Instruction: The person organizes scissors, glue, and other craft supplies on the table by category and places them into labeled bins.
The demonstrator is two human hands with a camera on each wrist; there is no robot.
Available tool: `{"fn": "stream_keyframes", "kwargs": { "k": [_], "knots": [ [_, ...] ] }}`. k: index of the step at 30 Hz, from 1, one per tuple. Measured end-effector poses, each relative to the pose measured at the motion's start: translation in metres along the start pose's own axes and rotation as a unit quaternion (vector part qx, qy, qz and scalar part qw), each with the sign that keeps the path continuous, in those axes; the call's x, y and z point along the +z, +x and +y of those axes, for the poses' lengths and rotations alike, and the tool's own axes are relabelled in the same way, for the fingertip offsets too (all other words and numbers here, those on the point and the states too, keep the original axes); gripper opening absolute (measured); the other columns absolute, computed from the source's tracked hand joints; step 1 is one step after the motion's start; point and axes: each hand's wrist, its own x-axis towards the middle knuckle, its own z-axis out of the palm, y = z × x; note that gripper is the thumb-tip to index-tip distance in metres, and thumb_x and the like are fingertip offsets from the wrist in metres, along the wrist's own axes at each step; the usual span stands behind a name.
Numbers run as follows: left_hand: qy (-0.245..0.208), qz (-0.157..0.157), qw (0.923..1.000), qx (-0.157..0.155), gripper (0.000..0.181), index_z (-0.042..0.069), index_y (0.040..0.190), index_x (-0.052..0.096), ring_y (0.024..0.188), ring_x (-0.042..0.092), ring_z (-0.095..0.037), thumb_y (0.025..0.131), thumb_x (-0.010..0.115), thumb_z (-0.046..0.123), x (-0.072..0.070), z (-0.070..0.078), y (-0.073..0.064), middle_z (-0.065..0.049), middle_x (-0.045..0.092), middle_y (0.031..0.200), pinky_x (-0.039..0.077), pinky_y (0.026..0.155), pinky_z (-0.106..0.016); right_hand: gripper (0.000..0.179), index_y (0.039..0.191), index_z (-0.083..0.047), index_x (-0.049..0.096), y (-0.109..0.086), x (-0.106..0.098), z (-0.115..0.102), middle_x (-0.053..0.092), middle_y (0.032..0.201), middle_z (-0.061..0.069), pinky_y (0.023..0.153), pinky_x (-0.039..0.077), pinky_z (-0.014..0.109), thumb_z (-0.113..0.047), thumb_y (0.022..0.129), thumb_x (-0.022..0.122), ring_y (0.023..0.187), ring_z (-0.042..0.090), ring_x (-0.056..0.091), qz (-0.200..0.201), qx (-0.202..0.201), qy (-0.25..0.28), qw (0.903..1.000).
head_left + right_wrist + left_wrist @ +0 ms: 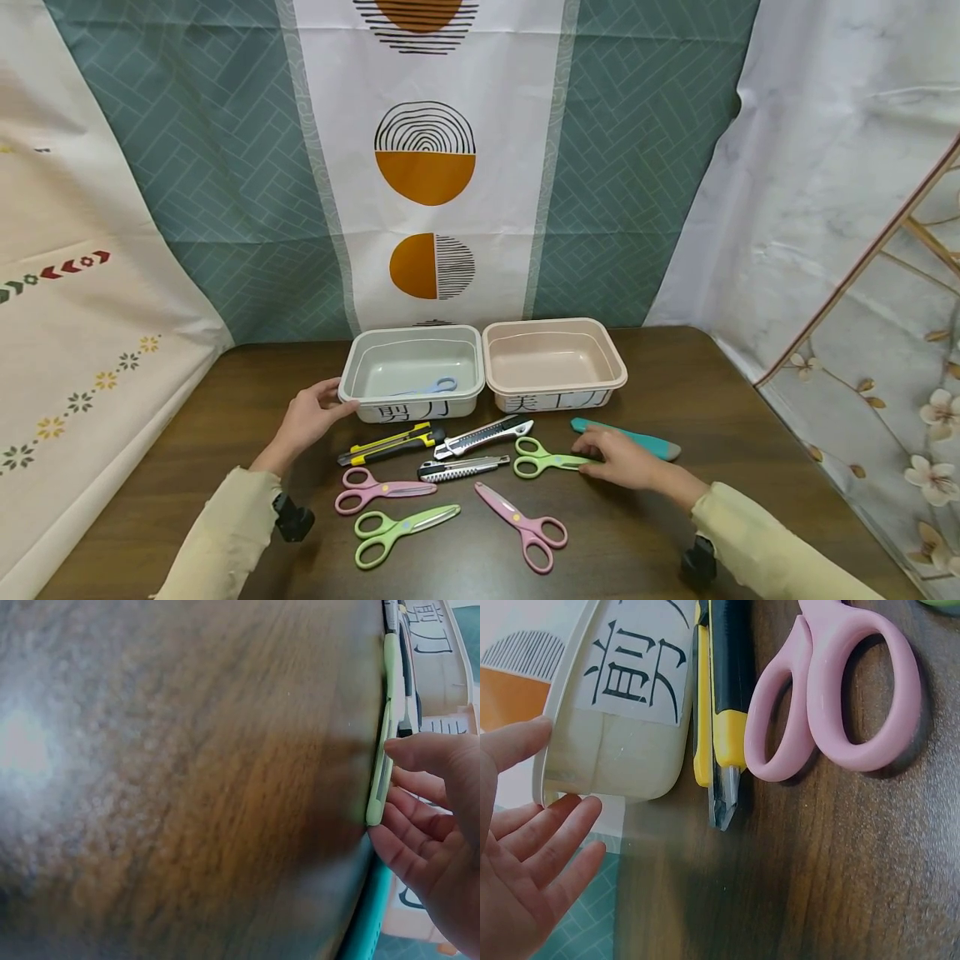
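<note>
Pale yellow sleeves [225, 533] are worn with small black wrist-mounted cameras [294, 518]

Pale-sleeved left arm [225, 525] and right arm [780, 542] angled inward over the table [637, 542], left hand [309, 415] nearer its far edge, fingers loosely extended, thumb apart, right hand [621, 462] farther from that edge, fingers bent, thumb opposing in a pinch.

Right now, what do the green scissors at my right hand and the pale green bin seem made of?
Green scissors: probably mostly satin plastic, by their even colour; metal possible inside. Pale green bin: likely glossy moulded plastic, with soft highlights and rounded corners.
</note>
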Motion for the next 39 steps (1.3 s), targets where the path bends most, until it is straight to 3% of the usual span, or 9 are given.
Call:
{"fn": "stream_keyframes", "kwargs": {
  "k": [13, 25, 39],
  "knots": [
    [0.002, 0.003, 1.0000, -0.001, 0.059, -0.010, 0.126, 0.044, 0.090, 0.061, -0.033, 0.083, 0.067, 0.022, 0.0009, 0.0015, -0.0005, -0.028, 0.058, 0.112, 0.050, 0.075, -0.042, 0.006, 0.081, -0.008, 0.064, 0.0021, -0.0011, 0.0043, 0.053, 0.070, -0.010, 0.057, 0.042, 0.020, -0.004, 0.077, 0.068, 0.063, -0.001, 0.047, -0.024, 0.027, 0.046, 0.9983],
    [-0.001, 0.005, 1.0000, 0.000, 0.060, -0.010, 0.126, 0.044, 0.090, 0.061, -0.033, 0.082, 0.067, 0.023, 0.0002, 0.0032, -0.0021, -0.028, 0.058, 0.112, 0.051, 0.074, -0.041, 0.007, 0.082, -0.006, 0.061, 0.0030, -0.0057, 0.0019, 0.056, 0.072, -0.004, 0.059, 0.043, 0.021, -0.003, 0.079, 0.067, 0.065, 0.004, 0.050, -0.044, 0.051, 0.107, 0.9920],
    [-0.004, 0.009, 0.9999, 0.005, 0.059, -0.010, 0.126, 0.044, 0.090, 0.062, -0.033, 0.082, 0.067, 0.022, 0.0012, 0.0015, -0.0016, -0.028, 0.058, 0.111, 0.051, 0.074, -0.041, 0.011, 0.075, -0.005, 0.059, 0.0030, -0.0068, 0.0052, 0.054, 0.065, -0.004, 0.051, 0.040, 0.019, -0.003, 0.077, 0.069, 0.059, 0.000, 0.046, -0.068, 0.040, 0.165, 0.9832]
  ]
}}
